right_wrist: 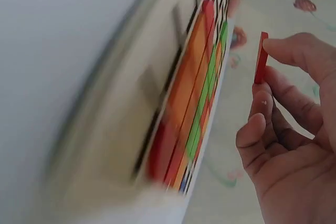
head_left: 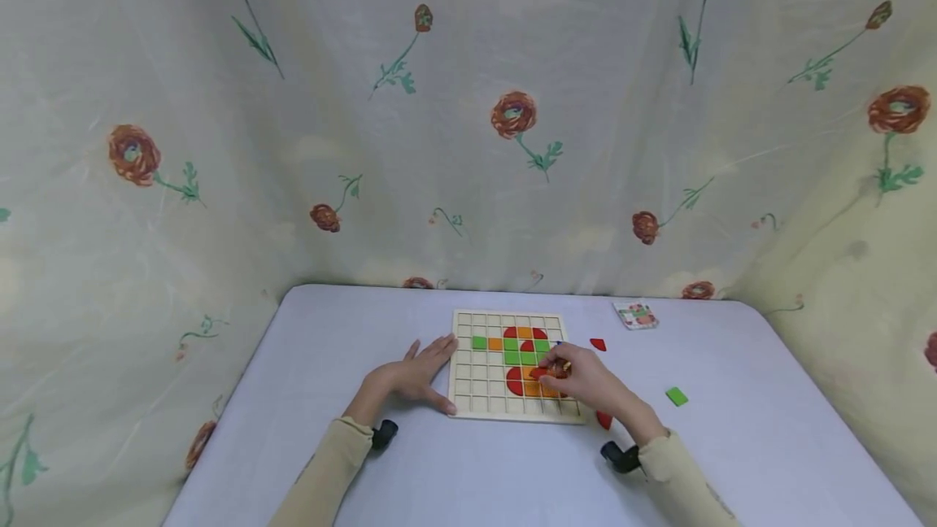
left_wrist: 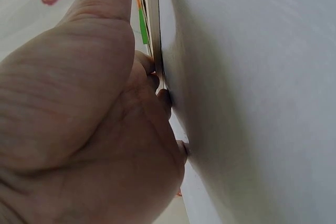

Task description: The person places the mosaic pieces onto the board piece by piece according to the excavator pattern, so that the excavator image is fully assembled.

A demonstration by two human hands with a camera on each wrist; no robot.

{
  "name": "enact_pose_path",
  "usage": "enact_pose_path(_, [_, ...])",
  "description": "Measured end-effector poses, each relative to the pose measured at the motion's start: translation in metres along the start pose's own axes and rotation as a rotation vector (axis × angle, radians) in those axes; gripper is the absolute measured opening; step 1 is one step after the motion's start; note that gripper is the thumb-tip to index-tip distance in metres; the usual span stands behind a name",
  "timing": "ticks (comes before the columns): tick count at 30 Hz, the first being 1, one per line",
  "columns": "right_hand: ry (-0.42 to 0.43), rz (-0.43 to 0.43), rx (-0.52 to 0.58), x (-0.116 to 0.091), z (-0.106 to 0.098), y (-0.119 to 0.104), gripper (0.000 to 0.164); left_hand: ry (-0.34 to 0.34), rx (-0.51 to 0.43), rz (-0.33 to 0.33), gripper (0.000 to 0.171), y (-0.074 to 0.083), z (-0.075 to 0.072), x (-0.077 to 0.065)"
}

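A wooden grid board (head_left: 468, 389) lies on the table, partly filled with green, orange and red tiles. My left hand (head_left: 419, 374) rests at its left side, fingers and thumb spread and fairly straight against the edge. Between the thumb and fingertips of my right hand (head_left: 588, 376) a flat red tile (right_wrist: 261, 59) is pinched. It stands off the board in the right wrist view. Part of the board's lower right lies hidden behind my right hand in the head view. Placed pieces include a green tile (head_left: 479, 342) and an orange tile (head_left: 495, 344).
Right of the board lie a loose red piece (head_left: 598, 344), another red piece (head_left: 604, 420) near my right wrist, and a green tile (head_left: 677, 396). A small printed card (head_left: 636, 315) is at the table's back right. A flowered curtain (head_left: 454, 145) hangs behind the table.
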State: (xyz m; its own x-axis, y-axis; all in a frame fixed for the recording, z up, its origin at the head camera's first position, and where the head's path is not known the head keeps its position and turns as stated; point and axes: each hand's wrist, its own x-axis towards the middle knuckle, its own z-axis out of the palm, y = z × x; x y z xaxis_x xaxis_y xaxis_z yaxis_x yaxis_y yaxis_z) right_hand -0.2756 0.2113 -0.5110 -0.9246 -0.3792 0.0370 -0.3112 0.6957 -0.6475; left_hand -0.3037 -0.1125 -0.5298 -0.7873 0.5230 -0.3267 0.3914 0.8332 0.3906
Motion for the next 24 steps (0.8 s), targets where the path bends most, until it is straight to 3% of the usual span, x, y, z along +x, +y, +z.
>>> enact_pose_path(8, [-0.003,-0.064,0.004,0.068,0.033,-0.033,0.015,-0.002,0.016,0.009,0.122,-0.001,0.001,0.001])
enact_pose_path(12, [-0.021,-0.114,-0.042,0.093,0.05,-0.038,0.015,-0.005,0.016,0.018,0.122,-0.003,0.002,0.002])
enact_pose_path(24, [-0.085,-0.043,-0.049,0.121,0.071,-0.04,0.017,-0.008,0.03,0.013,0.122,-0.004,0.001,0.003])
